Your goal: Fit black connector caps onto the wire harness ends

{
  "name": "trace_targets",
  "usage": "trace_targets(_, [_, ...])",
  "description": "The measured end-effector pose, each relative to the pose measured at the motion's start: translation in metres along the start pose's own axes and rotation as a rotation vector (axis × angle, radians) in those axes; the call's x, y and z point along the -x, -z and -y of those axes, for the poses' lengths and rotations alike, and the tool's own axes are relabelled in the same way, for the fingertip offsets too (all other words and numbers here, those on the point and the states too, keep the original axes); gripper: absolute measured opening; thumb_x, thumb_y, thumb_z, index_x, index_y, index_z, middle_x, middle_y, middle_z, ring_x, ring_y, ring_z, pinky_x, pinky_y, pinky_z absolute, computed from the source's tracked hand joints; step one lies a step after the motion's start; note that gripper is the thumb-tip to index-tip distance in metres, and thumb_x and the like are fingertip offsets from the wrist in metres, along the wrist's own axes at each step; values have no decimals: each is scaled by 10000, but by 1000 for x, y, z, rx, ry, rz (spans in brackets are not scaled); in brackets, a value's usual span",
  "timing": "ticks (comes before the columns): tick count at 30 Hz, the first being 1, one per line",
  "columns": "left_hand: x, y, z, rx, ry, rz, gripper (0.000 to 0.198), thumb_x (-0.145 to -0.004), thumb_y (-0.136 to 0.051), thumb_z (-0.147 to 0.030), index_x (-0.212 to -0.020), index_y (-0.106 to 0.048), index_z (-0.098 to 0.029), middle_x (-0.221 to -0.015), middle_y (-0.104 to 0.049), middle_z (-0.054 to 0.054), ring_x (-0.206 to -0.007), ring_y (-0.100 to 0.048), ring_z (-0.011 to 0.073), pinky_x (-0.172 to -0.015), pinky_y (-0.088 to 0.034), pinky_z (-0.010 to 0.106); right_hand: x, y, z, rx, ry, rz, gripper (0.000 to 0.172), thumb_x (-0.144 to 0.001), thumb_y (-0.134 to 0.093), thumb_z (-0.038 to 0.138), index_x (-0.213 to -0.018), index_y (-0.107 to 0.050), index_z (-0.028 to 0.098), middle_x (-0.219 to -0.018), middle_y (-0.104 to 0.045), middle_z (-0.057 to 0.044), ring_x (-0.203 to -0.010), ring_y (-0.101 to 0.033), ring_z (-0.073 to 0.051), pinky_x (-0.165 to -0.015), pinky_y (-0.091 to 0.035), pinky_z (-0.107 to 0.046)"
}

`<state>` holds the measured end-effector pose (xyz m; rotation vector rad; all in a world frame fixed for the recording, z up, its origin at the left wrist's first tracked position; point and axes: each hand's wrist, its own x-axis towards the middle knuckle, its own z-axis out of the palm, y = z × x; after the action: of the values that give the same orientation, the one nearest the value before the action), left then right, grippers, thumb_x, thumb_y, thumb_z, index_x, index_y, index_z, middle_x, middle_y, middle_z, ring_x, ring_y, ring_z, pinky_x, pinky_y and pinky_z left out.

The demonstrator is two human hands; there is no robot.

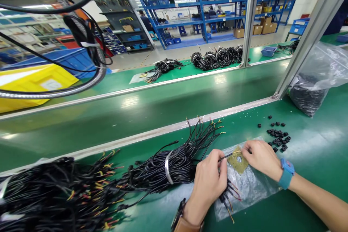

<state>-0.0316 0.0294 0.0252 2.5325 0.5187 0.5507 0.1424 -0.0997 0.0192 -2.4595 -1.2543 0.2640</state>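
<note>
Pinching wire (227, 157), left hand (208, 185); right hand (261, 158) on plate (237, 165).

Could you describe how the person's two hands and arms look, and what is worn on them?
The left hand and right hand are bare, without gloves, and no sleeves show on the forearms. The left wrist carries a brown-strapped watch with a dark case. The right wrist carries a bright blue wristband, perhaps a watch.

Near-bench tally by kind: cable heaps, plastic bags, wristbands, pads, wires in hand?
Cable heaps: 2, tied bundle, loose pile
Plastic bags: 2, flat bag, full bag
Wristbands: 2, blue band, brown band
Yellow pad: 1
Wire pinched by left hand: 1
Total: 8
</note>
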Motion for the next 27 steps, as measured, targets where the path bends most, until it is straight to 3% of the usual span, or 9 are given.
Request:
trace_targets(4, [-1, 1, 0, -149, -20, 140, 108, -956, -464, -189, -871, -518, -230, -783, -669, -1, -680, -657, 169, -597, -381, 284, 2, 5, 0, 71, 61, -56, 339, -1006, -483, 302, -713, -629, 211, -726, -698, -52, -743, -650, -230, -653, -376, -311])
trace_targets(8, [-1, 2, -2, -272, -7, 248, 132, -925, -494, -146, -831, -545, -225, -770, -686, 6, -684, -659, 182, -589, -333, 297, 1, 12, 1, -34, 211, -111, 275, -1023, -451, 252, -855, -663, 201, -829, -699, -54, -829, -617, -231, -781, -424, -338])
trace_targets(13, [-1, 2, -2, -333, -30, 288, 166, -942, -490, -152, -811, -565, -220, -769, -695, 16, -682, -661, 192, -580, -301, 305, 7, 12, 7, -70, 514, 12, 265, -938, -460, 102, -1010, -692, 205, -808, -642, -47, -816, -541, -221, -727, -397, -336])
trace_targets(16, [-1, 0, -2, -355, -48, 284, 177, -964, -478, -167, -821, -568, -220, -766, -699, 12, -683, -666, 197, -579, -282, 314, 10, 8, 8, -1, 634, 88, 257, -900, -506, 110, -1020, -708, 212, -816, -631, -46, -818, -520, -222, -721, -380, -345])
trace_targets(22, [-6, -1, -4, -434, -47, 295, 197, -968, -463, -166, -818, -581, -213, -711, -690, 18, -635, -665, 216, -550, -205, 341, 9, 1, 7, 61, 628, 122, 276, -886, -533, 129, -1096, -699, 197, -870, -664, -53, -864, -539, -237, -766, -386, -363])
trace_targets(27, [-9, -2, -5, -474, -66, 310, 210, -966, -453, -171, -823, -600, -212, -689, -694, 27, -617, -664, 223, -539, -182, 344, 5, 3, 7, 40, 565, 52, 287, -899, -480, 102, -1089, -683, 173, -842, -662, -57, -816, -517, -230, -748, -377, -361])
